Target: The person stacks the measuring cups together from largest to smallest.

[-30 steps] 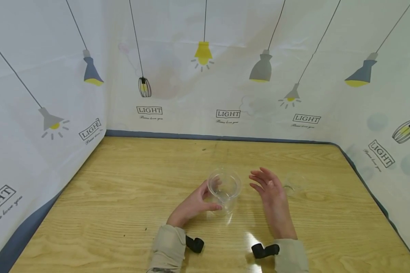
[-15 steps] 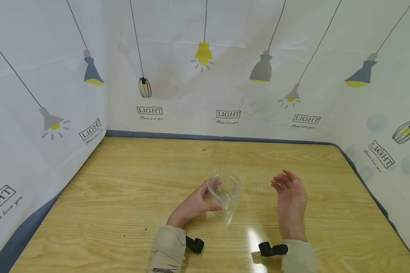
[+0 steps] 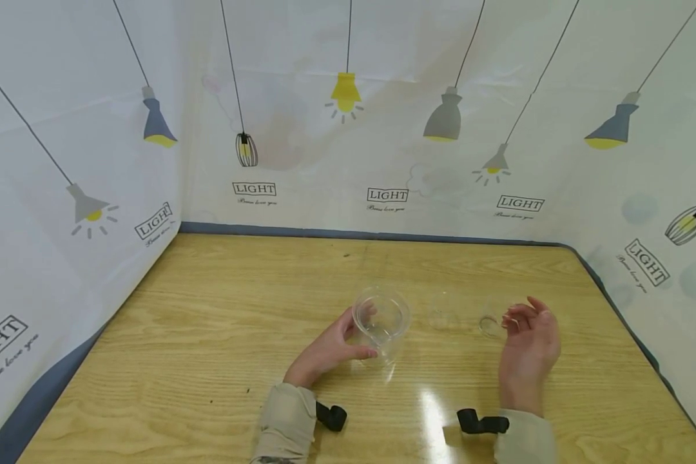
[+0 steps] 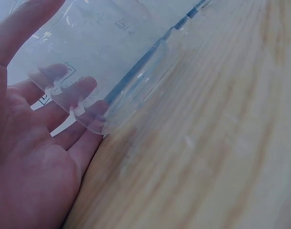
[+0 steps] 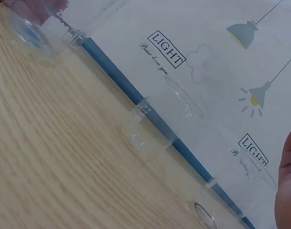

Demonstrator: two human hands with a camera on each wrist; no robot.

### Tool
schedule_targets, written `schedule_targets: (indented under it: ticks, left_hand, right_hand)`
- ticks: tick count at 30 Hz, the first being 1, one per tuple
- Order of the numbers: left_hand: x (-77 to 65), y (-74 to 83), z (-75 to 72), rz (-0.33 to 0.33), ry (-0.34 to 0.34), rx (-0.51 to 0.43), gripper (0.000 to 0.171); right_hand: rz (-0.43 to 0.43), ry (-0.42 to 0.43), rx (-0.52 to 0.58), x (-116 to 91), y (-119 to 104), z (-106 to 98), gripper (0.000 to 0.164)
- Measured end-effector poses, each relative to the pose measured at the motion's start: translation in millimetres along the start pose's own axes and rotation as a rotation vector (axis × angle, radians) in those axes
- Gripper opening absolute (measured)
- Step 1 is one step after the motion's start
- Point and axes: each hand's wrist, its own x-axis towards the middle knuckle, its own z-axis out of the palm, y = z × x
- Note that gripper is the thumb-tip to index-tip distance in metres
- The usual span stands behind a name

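A large clear beaker [image 3: 381, 316] stands upright on the table, and my left hand [image 3: 330, 348] curves its thumb and fingers round its side. Through the beaker's wall [image 4: 135, 43] several fingers show in the left wrist view. To its right is a smaller clear beaker [image 3: 443, 312], faint in the head view. Further right stands a third clear beaker [image 3: 489, 326], its round base showing best. My right hand [image 3: 528, 351] is raised beside this third beaker, fingers loosely curled, fingertips right near it. Printed markings show on the middle beaker [image 5: 147, 110] in the right wrist view.
The wooden table [image 3: 209, 309] reaches back to a white backdrop [image 3: 301, 109] printed with hanging lamps. A blue strip [image 3: 348, 233] runs along its bottom edge. Black camera mounts sit at both wrists, such as the right mount [image 3: 481, 422].
My right hand has moved rightward, from between the large and middle beakers, past the middle one, to the third beaker. My left hand stays at the large beaker, which has not moved.
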Motion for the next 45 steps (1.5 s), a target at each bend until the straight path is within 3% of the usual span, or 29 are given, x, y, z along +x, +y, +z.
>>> schedule_targets:
  ticks: [13,20,28,36,45]
  left_hand:
    - [-0.4,-0.9,-0.3,-0.006,0.001,0.01,0.084]
    - [1.0,-6.2,-0.4,-0.007,0.005,0.006,0.084]
    - [9.5,-31.3,-2.9,-0.007,0.023,0.039,0.086]
    - [8.6,-32.6,-2.9,0.001,0.028,0.041,0.086]
    - [8.7,-32.0,-2.9,-0.02,0.033,0.04,0.086]
  right_hand:
    - [-0.124,0.249,-0.112,6.2,-11.2,-17.3,0.036]
    - [-0.107,0.38,-0.241,7.1,-15.7,-23.5,0.034]
    - [-0.058,0.5,-0.356,8.1,-17.7,-28.8,0.029]
    - [0.024,0.489,-0.329,7.6,-13.8,-33.0,0.029]
    - [0.131,0.359,-0.268,6.2,-6.8,-43.5,0.035]
